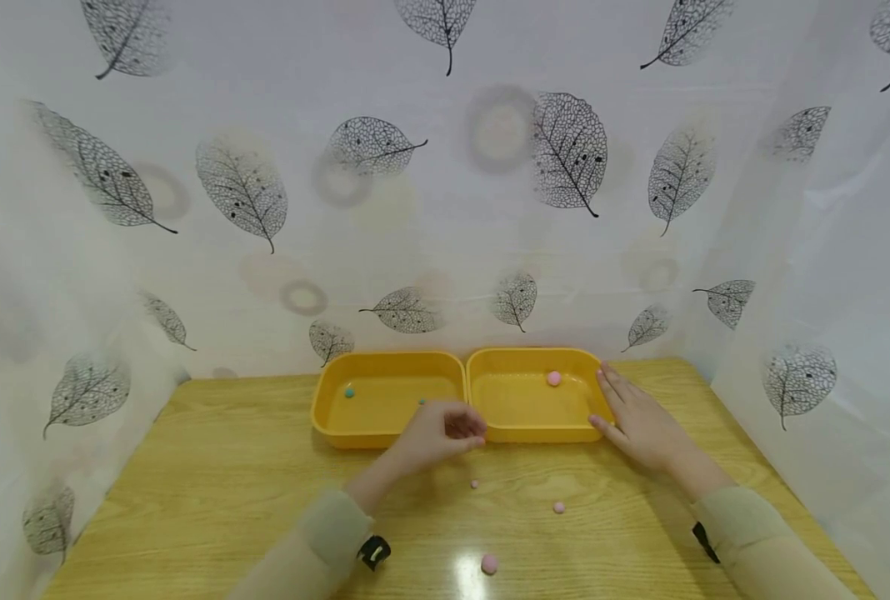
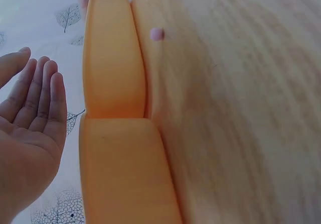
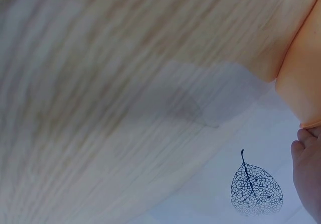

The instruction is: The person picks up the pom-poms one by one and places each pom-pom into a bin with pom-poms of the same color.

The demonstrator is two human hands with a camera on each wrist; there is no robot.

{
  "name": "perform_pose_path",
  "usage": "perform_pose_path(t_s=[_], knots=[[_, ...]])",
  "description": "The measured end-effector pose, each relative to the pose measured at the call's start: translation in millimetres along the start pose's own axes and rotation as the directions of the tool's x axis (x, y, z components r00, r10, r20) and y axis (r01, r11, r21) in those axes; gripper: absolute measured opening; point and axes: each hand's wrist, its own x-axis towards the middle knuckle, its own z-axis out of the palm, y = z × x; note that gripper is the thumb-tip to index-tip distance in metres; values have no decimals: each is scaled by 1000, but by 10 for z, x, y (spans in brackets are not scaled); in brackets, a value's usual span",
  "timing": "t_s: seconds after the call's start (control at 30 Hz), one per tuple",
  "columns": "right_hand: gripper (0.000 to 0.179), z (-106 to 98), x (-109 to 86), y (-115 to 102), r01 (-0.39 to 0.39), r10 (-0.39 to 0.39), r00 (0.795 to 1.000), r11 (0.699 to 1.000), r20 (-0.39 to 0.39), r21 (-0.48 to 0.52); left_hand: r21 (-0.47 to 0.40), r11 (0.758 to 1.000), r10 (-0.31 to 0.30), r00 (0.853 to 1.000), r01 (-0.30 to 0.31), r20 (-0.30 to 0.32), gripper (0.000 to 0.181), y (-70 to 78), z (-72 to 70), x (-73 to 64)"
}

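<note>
Two yellow trays stand side by side at the back of the table. The left tray (image 1: 385,441) holds a teal ball (image 1: 349,392) and a smaller teal ball (image 1: 422,402). Inside the right tray (image 1: 538,434) lies a pink ball (image 1: 554,378). My left hand (image 1: 442,433) hovers over the front rims near where the trays meet; its palm (image 2: 30,148) is bare and its fingers bend slightly. With outstretched fingers and thumb, my right hand (image 1: 643,425) touches the right tray's right end. In the right wrist view only part of that hand (image 3: 308,174) shows.
On the wooden table (image 1: 212,483), a tiny pink ball (image 1: 474,483), a small pink ball (image 1: 559,507) and a larger pink ball (image 1: 489,564) lie in front of the trays. A leaf-patterned white curtain (image 1: 445,233) rises behind the table and along both sides.
</note>
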Motion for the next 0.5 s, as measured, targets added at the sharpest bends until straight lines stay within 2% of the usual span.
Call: perform_pose_path(t_s=[0.3, 0.5], knots=[[78, 3, 6, -5, 1, -1, 1000, 1000, -3, -3, -19, 999, -35, 999, 35, 25, 14, -104, 123, -132], [78, -4, -1, -10, 2, -2, 1000, 1000, -10, 4, -61, 996, -56, 998, 58, 41, 16, -174, 168, -182]])
